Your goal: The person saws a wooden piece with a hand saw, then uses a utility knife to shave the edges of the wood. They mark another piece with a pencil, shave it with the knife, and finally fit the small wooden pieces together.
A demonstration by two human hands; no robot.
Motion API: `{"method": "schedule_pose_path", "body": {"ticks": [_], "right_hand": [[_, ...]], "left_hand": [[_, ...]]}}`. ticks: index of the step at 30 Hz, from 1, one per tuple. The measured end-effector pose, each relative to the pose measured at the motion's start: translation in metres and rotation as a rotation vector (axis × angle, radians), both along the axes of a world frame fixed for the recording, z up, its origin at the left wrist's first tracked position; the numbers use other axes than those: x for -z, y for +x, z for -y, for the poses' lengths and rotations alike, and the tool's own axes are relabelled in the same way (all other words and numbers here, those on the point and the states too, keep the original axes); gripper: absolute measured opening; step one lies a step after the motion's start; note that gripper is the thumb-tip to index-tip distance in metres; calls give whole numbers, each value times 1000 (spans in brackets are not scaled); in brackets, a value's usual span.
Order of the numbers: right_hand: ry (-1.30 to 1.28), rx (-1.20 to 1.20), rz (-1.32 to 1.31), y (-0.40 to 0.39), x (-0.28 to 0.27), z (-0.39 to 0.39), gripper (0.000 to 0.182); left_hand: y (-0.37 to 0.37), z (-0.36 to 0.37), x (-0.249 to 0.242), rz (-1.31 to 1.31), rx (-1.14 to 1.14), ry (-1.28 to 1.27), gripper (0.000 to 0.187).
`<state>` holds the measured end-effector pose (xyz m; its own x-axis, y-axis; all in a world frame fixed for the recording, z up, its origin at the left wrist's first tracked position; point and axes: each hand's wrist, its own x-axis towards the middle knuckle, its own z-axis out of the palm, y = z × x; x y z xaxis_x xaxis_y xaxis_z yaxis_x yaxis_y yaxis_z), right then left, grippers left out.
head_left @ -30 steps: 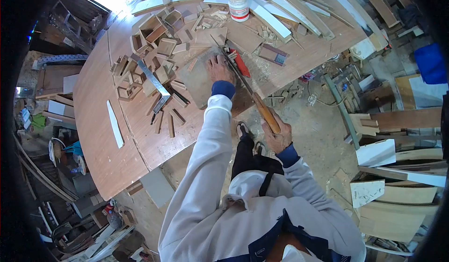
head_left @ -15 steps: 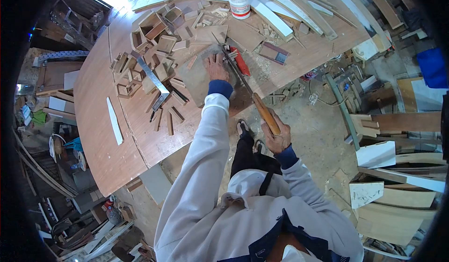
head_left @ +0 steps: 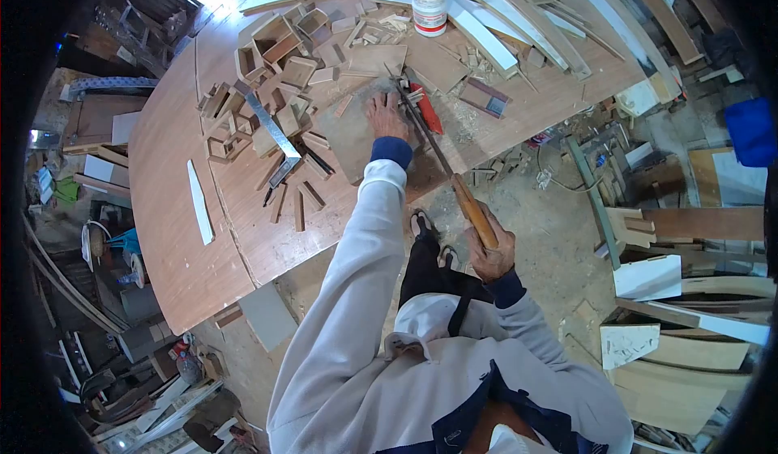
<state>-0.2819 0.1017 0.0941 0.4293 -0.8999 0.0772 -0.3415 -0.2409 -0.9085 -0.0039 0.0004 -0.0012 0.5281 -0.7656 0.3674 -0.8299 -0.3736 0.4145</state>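
My left hand (head_left: pixel 386 117) lies on a worn flat board (head_left: pixel 348 146) at the table's near edge, palm down with fingers apart. Just right of it, a handsaw (head_left: pixel 433 140) slants across small wood pieces at the board's edge. Its wooden handle is wrapped by my right hand (head_left: pixel 492 247), which is out past the table edge. A red object (head_left: pixel 425 112) lies beside the blade, partly hidden by it. What the teeth touch is too small to tell.
Left of the board are small wooden boxes (head_left: pixel 277 42), cut strips and a metal square (head_left: pixel 271 126). A white jar (head_left: pixel 429 14) holding sticks stands at the back among long strips. A small tray-like piece (head_left: pixel 484 97) sits at right. Offcuts litter the floor.
My right hand and the handsaw have drawn back slightly toward my body. My left hand stays on the board. The whole view has shifted a little.
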Motion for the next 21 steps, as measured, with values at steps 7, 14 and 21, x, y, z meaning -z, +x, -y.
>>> {"method": "schedule_pose_path", "body": {"ticks": [7,14,21], "right_hand": [[-159,-2,-10,0,1,0,37],[-216,48,-19,-8,3,-5,39],[-70,40,-12,-9,-3,-12,39]], "left_hand": [[-4,0,-3,5,-9,-4,51],[-2,2,8,95,-37,-76,44],[1,3,4,16,-21,-4,42]]}}
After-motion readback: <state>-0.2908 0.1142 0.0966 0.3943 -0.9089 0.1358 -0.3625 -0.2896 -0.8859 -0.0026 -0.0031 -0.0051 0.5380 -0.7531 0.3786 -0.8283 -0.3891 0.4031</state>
